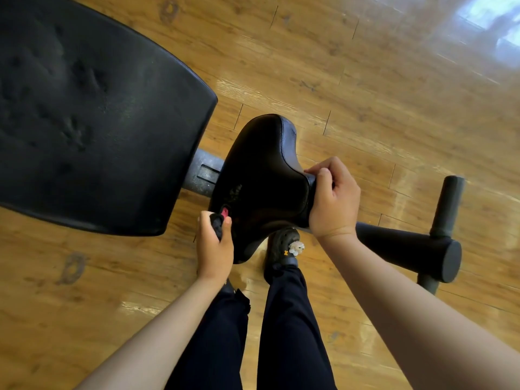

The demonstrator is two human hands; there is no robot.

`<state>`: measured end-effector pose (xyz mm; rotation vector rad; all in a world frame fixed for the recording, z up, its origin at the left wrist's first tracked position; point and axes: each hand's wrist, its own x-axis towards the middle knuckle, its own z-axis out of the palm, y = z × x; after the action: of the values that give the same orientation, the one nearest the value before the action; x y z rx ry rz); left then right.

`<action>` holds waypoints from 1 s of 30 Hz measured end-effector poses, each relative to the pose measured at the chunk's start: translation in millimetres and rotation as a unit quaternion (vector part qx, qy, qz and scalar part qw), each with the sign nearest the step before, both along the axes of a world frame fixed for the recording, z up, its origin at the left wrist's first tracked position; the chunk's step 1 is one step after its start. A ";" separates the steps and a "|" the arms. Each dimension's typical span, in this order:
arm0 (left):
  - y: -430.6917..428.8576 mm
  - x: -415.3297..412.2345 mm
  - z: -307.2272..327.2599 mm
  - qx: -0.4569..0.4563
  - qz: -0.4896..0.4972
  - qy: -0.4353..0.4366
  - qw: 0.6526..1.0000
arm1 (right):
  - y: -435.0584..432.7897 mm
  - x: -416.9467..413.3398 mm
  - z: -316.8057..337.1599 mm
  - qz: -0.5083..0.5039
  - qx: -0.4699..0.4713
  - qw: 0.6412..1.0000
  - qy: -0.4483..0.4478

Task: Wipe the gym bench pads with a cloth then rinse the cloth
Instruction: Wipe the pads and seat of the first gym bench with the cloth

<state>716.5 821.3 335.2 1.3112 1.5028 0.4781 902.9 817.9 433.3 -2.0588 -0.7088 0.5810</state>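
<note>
left hand (215,244) clutches the cloth (218,224) at the seat pad's (261,170) seven o'clock edge; right hand (333,199) grips its three o'clock end. brace there, wipe in overlapping strokes.

We stand in a workout room, either a gym or a home gym; we cannot tell which. What shows it is a weight bench (203,175) with a wide black back pad (92,114), a smaller seat pad (259,175) and foam rollers (408,246) at its foot. Under it we see a glossy wood-plank floor (365,80).
</note>
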 end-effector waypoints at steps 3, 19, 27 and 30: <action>16.4 -4.5 -8.7 -0.048 0.019 0.019 0.998 | 0.1 -0.1 -0.6 0.001 -0.002 1.000 0.001; 54.3 -24.1 -37.4 -0.247 0.047 0.048 0.967 | -0.2 -0.2 -1.3 0.001 -0.008 1.000 -0.002; 51.4 -8.9 -20.5 -0.169 0.004 0.019 0.985 | -0.4 0.3 -1.3 -0.002 0.001 1.000 0.005; 55.3 2.0 -8.8 -0.143 -0.018 0.016 0.989 | -0.7 -0.1 -0.9 -0.002 0.004 1.000 0.003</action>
<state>718.5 876.7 326.4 1.1219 1.5100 0.2086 902.8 817.2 432.4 -2.0501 -0.7025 0.5810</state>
